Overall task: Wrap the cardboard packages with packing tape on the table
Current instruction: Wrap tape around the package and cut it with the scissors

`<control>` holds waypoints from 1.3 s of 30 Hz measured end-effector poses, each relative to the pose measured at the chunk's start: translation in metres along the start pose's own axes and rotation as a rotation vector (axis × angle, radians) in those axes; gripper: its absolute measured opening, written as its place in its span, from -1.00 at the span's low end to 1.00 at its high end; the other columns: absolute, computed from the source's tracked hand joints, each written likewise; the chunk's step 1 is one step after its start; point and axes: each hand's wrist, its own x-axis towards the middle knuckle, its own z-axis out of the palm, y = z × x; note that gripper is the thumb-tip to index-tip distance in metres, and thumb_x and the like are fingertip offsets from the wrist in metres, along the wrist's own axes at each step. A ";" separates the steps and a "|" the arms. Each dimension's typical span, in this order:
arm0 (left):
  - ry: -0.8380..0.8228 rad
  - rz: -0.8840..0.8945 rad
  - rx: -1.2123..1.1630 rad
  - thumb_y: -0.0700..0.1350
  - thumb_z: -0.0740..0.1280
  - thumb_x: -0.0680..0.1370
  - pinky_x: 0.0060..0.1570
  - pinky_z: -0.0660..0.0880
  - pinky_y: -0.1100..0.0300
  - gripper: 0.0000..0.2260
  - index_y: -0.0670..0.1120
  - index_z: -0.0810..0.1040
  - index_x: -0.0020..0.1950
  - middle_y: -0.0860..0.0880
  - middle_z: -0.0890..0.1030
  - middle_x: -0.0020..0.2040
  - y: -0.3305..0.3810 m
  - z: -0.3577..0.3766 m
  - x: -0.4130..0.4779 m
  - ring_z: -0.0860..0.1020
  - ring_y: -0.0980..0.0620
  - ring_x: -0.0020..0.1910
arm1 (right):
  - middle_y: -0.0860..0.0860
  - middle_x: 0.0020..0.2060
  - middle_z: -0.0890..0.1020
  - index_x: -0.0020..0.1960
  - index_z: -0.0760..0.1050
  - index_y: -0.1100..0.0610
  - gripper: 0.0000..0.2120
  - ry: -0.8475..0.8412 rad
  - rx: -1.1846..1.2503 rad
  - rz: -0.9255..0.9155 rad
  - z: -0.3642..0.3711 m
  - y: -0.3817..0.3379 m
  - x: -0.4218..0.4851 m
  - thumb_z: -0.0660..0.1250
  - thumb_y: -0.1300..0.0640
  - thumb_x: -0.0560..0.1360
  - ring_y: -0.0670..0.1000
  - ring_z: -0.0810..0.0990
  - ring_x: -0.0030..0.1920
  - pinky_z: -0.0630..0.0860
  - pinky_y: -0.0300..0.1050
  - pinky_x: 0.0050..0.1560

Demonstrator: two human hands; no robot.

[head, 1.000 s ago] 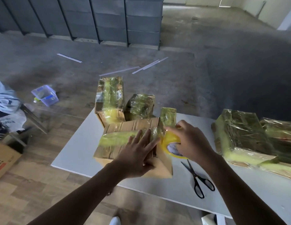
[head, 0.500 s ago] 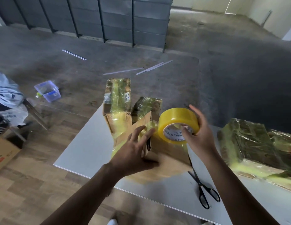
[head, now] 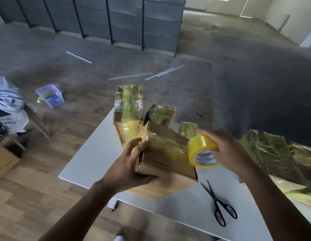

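Head view. Both forearms reach forward from the bottom edge over the white surface (head: 92,159).

The left hand (head: 128,164) grips the left end of a cardboard package (head: 167,153). Its fingers (head: 132,145) are spread and curled over the end, with the thumb underneath on the near side. The package sits tilted at the middle of the surface, near the front edge. Yellowish tape covers its top and one brown flap stands up at the back. Can't tell whether its base touches the surface.

The right hand (head: 227,150) holds the tape roll (head: 201,152), a yellow roll with a white core, against the right end of the package. The fingers (head: 212,133) are curled over the top of the roll and the wrist is bent inward.

Writing: the print on the roll's core is partly covered, and only "NA" and "MA" can be read. The tall wrapped package (head: 128,105) behind has white stickers that are too small to read.

A small wrapped package (head: 160,113) and another wrapped piece (head: 188,129) stand just behind the held one. A large wrapped bundle (head: 269,152) lies at the right of the surface. Black scissors (head: 219,206) lie closed on the surface, near the right forearm.

On the floor to the left are a clear plastic tub (head: 50,97) and a brown carton (head: 3,160).
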 end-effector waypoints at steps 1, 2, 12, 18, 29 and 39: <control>-0.009 0.006 0.011 0.40 0.43 0.25 0.11 0.56 0.08 -0.09 0.16 0.14 0.49 -0.02 0.23 0.44 -0.002 -0.002 -0.004 0.45 0.05 0.29 | 0.09 0.09 0.53 0.37 0.41 -0.16 -0.27 -0.019 -0.015 -0.004 0.002 -0.001 0.000 0.34 0.41 0.32 0.15 0.51 0.11 0.47 0.04 0.08; -0.008 -0.003 0.020 0.40 0.43 0.24 0.09 0.57 0.08 -0.09 0.15 0.14 0.48 -0.01 0.24 0.43 -0.001 -0.003 -0.006 0.45 0.05 0.28 | 0.11 0.05 0.54 0.34 0.45 -0.11 -0.27 0.002 -0.031 -0.016 0.004 -0.004 0.001 0.37 0.44 0.28 0.17 0.53 0.08 0.48 0.07 0.05; -0.204 0.087 0.820 0.37 0.50 0.13 0.28 0.33 -0.33 -0.02 -0.28 0.47 0.31 -0.29 0.38 0.41 0.048 -0.038 0.007 0.24 -0.28 0.47 | 0.14 -0.08 0.56 0.23 0.54 0.04 -0.34 0.136 -0.156 -0.064 0.015 -0.030 0.000 0.47 0.44 0.19 0.25 0.54 -0.03 0.46 0.13 -0.08; -0.362 0.141 0.826 0.37 0.34 0.38 0.49 -0.20 -0.18 0.11 -0.26 -0.22 0.54 -0.27 -0.14 0.56 0.069 0.003 0.026 -0.21 -0.25 0.53 | 0.13 -0.02 0.56 0.27 0.51 0.01 -0.33 0.108 -0.191 -0.063 0.017 -0.030 -0.001 0.46 0.40 0.22 0.23 0.55 0.01 0.47 0.14 -0.06; -0.290 0.131 0.762 0.40 0.53 -0.03 0.35 0.31 -0.21 0.26 -0.29 0.27 0.48 -0.29 0.38 0.42 0.037 0.003 0.017 0.35 -0.25 0.41 | -0.24 0.18 0.47 0.36 0.34 -0.16 -0.41 0.052 0.469 0.077 0.020 -0.009 -0.022 0.27 0.19 0.37 -0.10 0.46 0.17 0.42 -0.33 0.05; -0.227 0.113 0.711 0.41 0.49 0.13 0.38 0.25 -0.20 0.13 -0.05 0.16 0.55 -0.32 0.30 0.46 0.011 -0.014 -0.010 0.27 -0.25 0.46 | -0.04 0.05 0.43 0.41 0.35 -0.18 -0.33 -0.073 -0.118 -0.088 0.011 -0.017 -0.008 0.42 0.23 0.39 0.05 0.45 0.13 0.37 -0.13 -0.08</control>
